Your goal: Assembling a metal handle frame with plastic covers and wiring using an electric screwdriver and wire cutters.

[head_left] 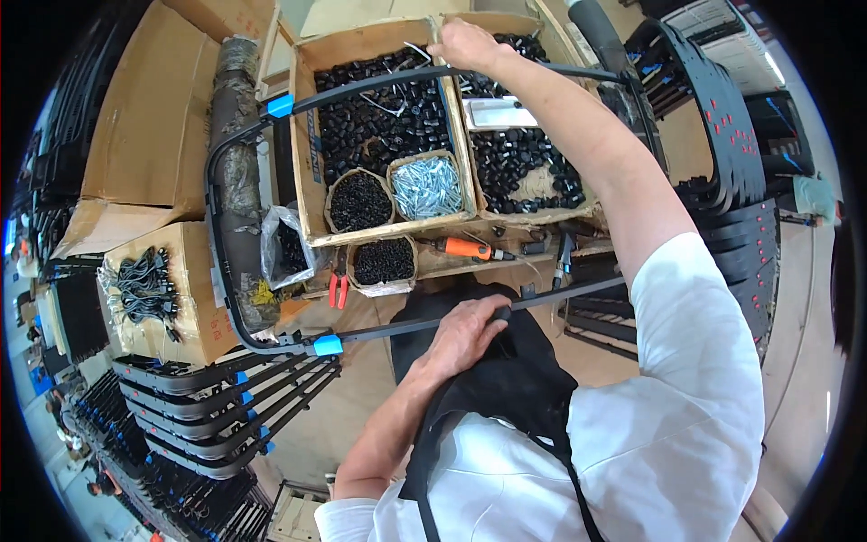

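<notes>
A black tubular metal frame [379,331] with rounded corners and blue clips lies in front of me, its far bar crossing above the parts boxes. My left hand [468,332] is closed round its near bar, beside a small black piece [502,313] at the fingertips. Over the far bar reaches my right hand [465,45], fingers curled at the wooden divider between two boxes. A thin bent silver rod [417,51] shows beside those fingers; whether they grip it is unclear. Black plastic parts [388,126] fill the left wooden box [312,230].
Small tubs of black screws [359,203] and silver screws [426,188] sit at the left box's near end. Red-handled pliers [338,287] and an orange power tool [465,248] lie nearer me. Stacked black frames [199,443] stand at lower left, below a carton [194,298] with cables.
</notes>
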Action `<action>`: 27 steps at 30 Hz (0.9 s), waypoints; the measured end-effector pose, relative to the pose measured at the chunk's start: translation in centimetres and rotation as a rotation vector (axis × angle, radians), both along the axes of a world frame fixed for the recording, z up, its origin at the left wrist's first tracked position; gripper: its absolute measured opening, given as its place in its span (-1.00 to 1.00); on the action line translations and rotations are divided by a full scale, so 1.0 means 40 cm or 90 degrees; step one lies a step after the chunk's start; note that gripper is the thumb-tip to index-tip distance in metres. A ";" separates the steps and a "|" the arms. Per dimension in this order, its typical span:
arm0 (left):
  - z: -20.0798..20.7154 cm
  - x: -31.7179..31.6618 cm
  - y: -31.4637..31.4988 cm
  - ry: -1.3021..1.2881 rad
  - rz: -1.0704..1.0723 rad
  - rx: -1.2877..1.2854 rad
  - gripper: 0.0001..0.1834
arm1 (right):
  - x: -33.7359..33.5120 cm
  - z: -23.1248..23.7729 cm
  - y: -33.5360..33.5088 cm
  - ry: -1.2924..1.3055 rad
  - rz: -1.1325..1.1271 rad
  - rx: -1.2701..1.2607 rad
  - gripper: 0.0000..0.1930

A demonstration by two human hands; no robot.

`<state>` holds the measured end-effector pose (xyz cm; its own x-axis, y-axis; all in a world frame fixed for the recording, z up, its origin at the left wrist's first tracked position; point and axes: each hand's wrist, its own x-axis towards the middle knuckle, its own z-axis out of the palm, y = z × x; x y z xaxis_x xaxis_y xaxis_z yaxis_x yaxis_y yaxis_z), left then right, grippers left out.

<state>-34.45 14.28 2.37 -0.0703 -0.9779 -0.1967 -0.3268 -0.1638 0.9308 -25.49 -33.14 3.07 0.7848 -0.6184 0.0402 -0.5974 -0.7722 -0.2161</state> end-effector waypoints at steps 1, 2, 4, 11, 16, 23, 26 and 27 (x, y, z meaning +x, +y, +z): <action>-0.001 -0.007 -0.006 -0.032 -0.015 -0.066 -0.64 | -0.002 0.006 -0.011 0.056 -0.007 -0.024 -0.52; -0.003 -0.012 -0.012 -0.037 -0.008 -0.075 -0.64 | -0.003 0.015 -0.027 0.052 -0.001 -0.034 -0.52; 0.004 -0.021 -0.020 0.002 -0.035 -0.122 -0.63 | -0.010 0.033 -0.057 0.200 0.053 0.080 -0.62; -0.007 -0.037 -0.016 0.009 0.034 -0.105 -0.66 | -0.011 0.086 -0.018 0.121 0.042 0.004 -0.62; 0.017 -0.022 -0.022 -0.040 0.023 -0.058 -0.70 | -0.003 0.129 0.021 0.215 -0.041 0.122 -0.55; 0.021 -0.021 -0.024 -0.090 -0.038 -0.009 -0.80 | 0.033 0.209 0.077 0.347 -0.100 0.155 -0.39; 0.038 -0.026 -0.045 -0.111 -0.066 -0.084 -0.79 | -0.019 0.143 0.041 0.223 -0.025 -0.121 -0.34; 0.034 -0.023 -0.052 -0.158 -0.101 -0.082 -0.73 | -0.004 0.147 0.047 0.208 0.035 -0.110 -0.27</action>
<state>-35.35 12.22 3.73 -0.1897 -0.9764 -0.1028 -0.5589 0.0214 0.8289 -25.65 -31.28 8.96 0.8049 -0.5814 -0.1186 -0.5704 -0.8132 0.1154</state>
